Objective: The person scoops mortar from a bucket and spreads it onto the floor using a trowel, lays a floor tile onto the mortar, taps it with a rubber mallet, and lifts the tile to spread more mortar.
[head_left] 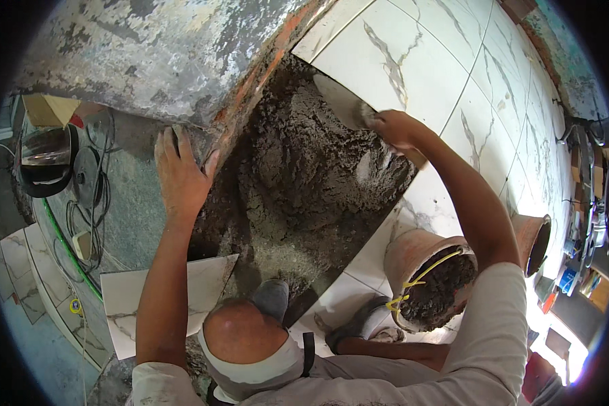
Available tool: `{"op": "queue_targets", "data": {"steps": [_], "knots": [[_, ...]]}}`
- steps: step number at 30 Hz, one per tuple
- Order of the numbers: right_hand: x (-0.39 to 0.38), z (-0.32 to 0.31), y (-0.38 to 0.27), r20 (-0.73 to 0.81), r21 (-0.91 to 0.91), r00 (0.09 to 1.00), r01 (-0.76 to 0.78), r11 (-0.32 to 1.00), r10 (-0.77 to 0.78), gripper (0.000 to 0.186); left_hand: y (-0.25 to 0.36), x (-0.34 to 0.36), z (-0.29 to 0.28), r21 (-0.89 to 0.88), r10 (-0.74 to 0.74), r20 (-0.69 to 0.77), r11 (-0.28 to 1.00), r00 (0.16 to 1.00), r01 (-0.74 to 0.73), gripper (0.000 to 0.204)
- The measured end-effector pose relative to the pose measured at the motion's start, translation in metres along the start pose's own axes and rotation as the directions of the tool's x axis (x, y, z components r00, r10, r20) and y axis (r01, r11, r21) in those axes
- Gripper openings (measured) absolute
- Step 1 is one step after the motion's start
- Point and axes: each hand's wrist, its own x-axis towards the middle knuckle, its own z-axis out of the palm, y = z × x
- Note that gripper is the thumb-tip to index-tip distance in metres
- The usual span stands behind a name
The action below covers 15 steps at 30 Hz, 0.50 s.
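My left hand (181, 169) rests with spread fingers on the grey concrete edge beside the weathered wall (128, 47). My right hand (396, 132) is closed on a trowel (338, 95) at the upper right of a patch of rough, wet mortar (291, 162), along the edge of the white veined floor tiles (406, 61). Part of the trowel is hidden by my fingers and mortar. A loose tile (135, 304) lies under my left forearm.
A mortar bucket (399, 271) with a yellow handle stands by my right arm, another bucket (528, 237) beyond. My bent knee (243, 325) is low centre. Cables, a green hose (68, 250) and a dark visor (47, 155) lie left; assorted items line the far right.
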Motion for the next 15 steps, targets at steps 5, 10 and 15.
{"op": "queue_targets", "data": {"steps": [5, 10, 15], "knots": [[0.013, -0.008, -0.005, 0.111, 0.165, 0.994, 0.004, 0.986, -0.023, 0.042, -0.001, 0.000, 0.001, -0.023, -0.008, 0.003, 1.000, 1.000, 0.008, 0.074], [-0.046, 0.001, 0.072, 0.225, -0.324, 0.952, -0.127, 0.937, 0.207, 0.024, 0.001, 0.002, 0.000, -0.033, -0.010, -0.010, 0.999, 1.000, 0.010, 0.074], [-0.126, 0.021, 0.106, -0.056, -0.449, 0.997, -0.080, 0.890, 0.061, 0.030, 0.001, 0.002, -0.005, -0.004, -0.061, 0.049, 0.998, 0.997, 0.061, 0.073]]}}
